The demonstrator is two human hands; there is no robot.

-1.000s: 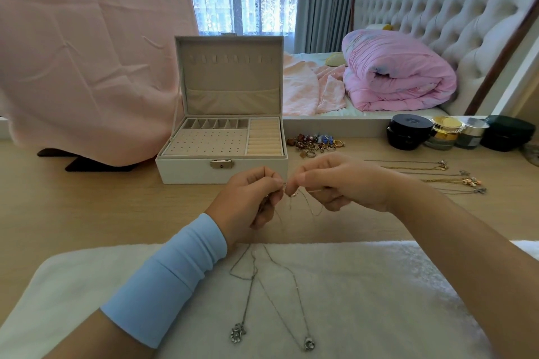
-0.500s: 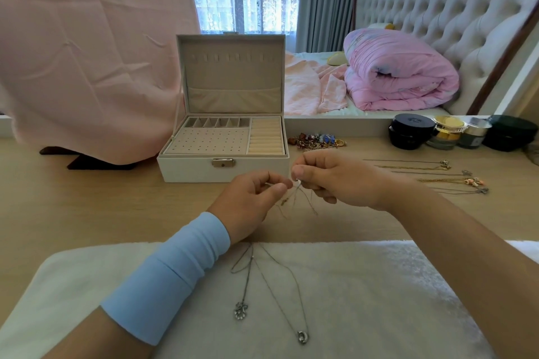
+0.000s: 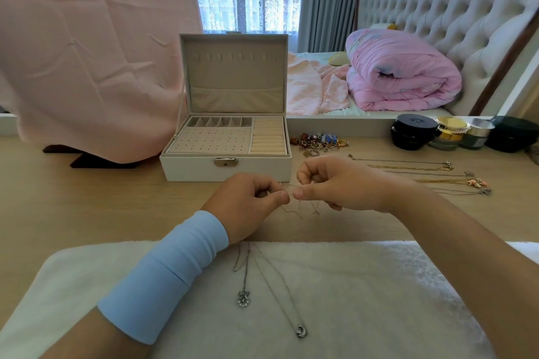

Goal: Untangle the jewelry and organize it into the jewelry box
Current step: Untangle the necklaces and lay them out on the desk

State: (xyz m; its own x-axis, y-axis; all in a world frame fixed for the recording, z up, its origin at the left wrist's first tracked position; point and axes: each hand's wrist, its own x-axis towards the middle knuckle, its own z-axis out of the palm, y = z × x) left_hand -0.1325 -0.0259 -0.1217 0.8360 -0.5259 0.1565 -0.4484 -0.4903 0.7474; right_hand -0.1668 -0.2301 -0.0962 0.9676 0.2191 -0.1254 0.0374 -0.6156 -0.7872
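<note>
My left hand [image 3: 248, 204] and my right hand [image 3: 335, 183] meet thumb to thumb above the wooden desk, both pinching thin tangled silver necklaces [image 3: 300, 211]. The chains trail down onto a white towel [image 3: 364, 294], where a flower pendant [image 3: 243, 298] and a small round pendant [image 3: 301, 331] lie. Just behind the hands stands the white jewelry box [image 3: 226, 167], lid up, its beige compartments bare. Several straightened necklaces [image 3: 431, 176] lie side by side on the desk to the right. A heap of rings and earrings [image 3: 319, 141] sits beside the box.
Dark and glass cosmetic jars [image 3: 443, 135] line the desk's back right edge. A pink cloth [image 3: 87, 46] hangs over something at the back left. Behind the desk are a bed with a rolled pink duvet [image 3: 402, 70] and a tufted headboard.
Both hands have shifted slightly while working the chain between their fingertips. The pendants have slid a little on the towel as the chains were pulled.
</note>
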